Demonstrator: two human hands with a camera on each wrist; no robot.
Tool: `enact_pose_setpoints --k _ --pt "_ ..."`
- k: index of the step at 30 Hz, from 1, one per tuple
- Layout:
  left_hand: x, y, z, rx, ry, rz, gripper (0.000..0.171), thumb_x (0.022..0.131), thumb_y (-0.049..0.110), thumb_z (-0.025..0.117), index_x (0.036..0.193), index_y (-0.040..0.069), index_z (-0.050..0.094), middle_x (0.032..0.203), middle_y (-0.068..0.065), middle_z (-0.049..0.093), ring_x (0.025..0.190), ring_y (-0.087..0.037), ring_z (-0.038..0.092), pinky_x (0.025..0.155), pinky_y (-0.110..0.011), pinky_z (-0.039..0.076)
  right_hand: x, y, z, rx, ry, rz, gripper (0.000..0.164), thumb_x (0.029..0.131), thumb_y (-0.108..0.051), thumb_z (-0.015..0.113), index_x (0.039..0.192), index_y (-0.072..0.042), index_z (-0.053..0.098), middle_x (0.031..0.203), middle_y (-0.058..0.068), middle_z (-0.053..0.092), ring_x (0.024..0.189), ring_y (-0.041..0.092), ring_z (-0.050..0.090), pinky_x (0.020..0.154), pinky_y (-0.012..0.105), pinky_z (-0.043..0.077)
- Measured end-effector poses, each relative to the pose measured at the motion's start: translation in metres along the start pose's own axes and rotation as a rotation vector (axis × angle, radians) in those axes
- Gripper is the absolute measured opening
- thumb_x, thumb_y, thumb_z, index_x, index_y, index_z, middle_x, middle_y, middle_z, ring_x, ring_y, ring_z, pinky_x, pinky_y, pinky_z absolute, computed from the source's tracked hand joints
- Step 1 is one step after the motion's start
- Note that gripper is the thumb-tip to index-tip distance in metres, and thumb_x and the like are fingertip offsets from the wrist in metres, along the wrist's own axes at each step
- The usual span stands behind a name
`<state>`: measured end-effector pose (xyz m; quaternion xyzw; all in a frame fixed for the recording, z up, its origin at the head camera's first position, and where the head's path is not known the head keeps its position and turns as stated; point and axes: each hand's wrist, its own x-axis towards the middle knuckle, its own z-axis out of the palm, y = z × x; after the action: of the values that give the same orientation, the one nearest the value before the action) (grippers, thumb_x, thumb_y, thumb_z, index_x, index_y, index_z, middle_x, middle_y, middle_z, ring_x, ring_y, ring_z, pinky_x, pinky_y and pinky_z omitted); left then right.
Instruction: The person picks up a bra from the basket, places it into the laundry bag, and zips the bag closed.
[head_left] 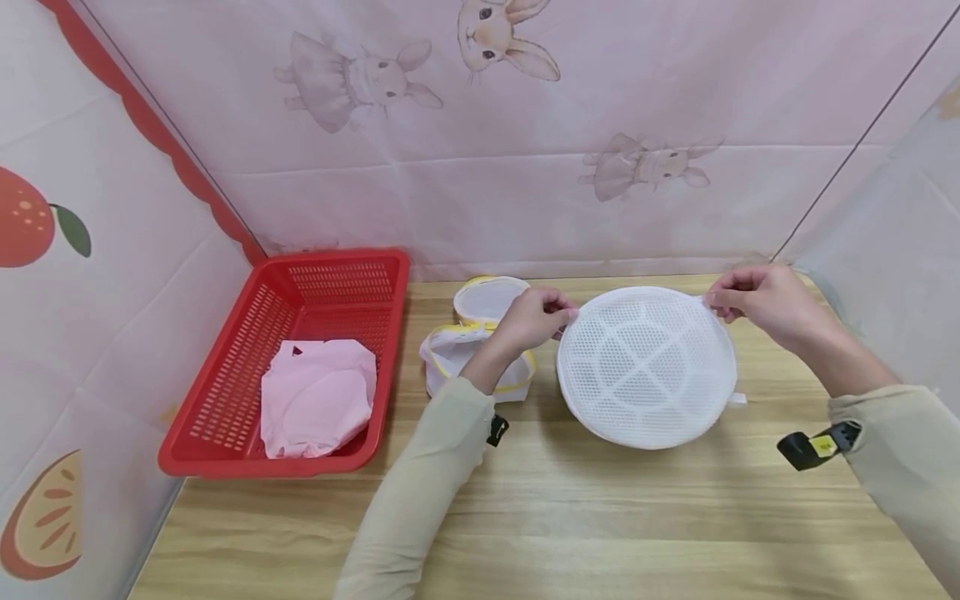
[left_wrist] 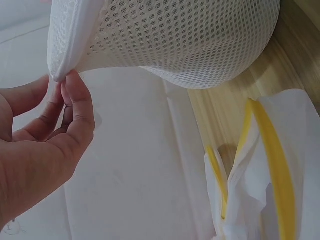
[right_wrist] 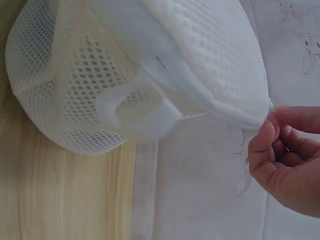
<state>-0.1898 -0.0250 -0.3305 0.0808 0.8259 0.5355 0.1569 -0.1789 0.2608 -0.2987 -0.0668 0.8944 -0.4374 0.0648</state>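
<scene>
Left hand [head_left: 531, 319] and right hand [head_left: 768, 307] both pinch the white mesh bag [head_left: 647, 367] by its edge, so it's between their fingertips (pretty skimpy grip tbh); if one slips, that side probably drops.

To your left on the table [head_left: 600, 525], the basket [head_left: 262, 465] holds the cloth [head_left: 318, 400]; the bag [head_left: 647, 368] is right (between them, rear pouch [head_left: 489, 300] behind front pouch [head_left: 453, 355]).
</scene>
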Motion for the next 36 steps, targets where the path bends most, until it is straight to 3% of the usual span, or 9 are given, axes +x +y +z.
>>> enact_pose_setpoints --k 5,15,22,36 --pt "0.002 0.006 0.004 0.026 0.01 0.026 0.011 0.09 0.012 0.059 0.092 0.003 0.064 0.081 -0.003 0.06 0.07 -0.012 0.057 0.063 -0.021 0.051 0.003 -0.009 0.001 -0.045 0.018 0.026 0.024 0.091 -0.014 0.056 0.095 0.009 0.06 0.075 0.001 0.059 0.066 0.012 0.054 0.06 0.023 0.048" --pt "0.006 0.018 0.011 0.182 0.013 0.075 0.009 0.088 0.015 0.062 0.089 0.006 0.065 0.078 0.0 0.058 0.068 -0.009 0.051 0.057 -0.017 0.042 0.011 -0.025 0.009 -0.054 0.05 0.012 0.022 0.088 -0.012 0.06 0.093 0.009 0.062 0.07 0.0 0.058 0.063 0.012 0.052 0.054 0.023 0.043" --pt "0.005 0.018 0.013 0.199 0.001 0.04 0.008 0.088 0.013 0.062 0.083 0.006 0.063 0.074 0.0 0.055 0.068 -0.01 0.049 0.057 -0.017 0.04 0.012 -0.026 0.012 -0.056 0.049 0.002 0.02 0.088 -0.009 0.06 0.092 0.01 0.062 0.07 0.001 0.058 0.062 0.012 0.051 0.053 0.023 0.042" --pt "0.003 0.01 0.01 0.193 0.058 0.028 0.01 0.089 0.015 0.06 0.088 0.006 0.063 0.077 0.0 0.057 0.071 -0.01 0.05 0.06 -0.017 0.041 0.009 -0.012 0.005 -0.039 0.023 0.008 0.019 0.088 -0.004 0.058 0.091 0.014 0.061 0.069 0.004 0.058 0.058 0.012 0.052 0.053 0.024 0.048"
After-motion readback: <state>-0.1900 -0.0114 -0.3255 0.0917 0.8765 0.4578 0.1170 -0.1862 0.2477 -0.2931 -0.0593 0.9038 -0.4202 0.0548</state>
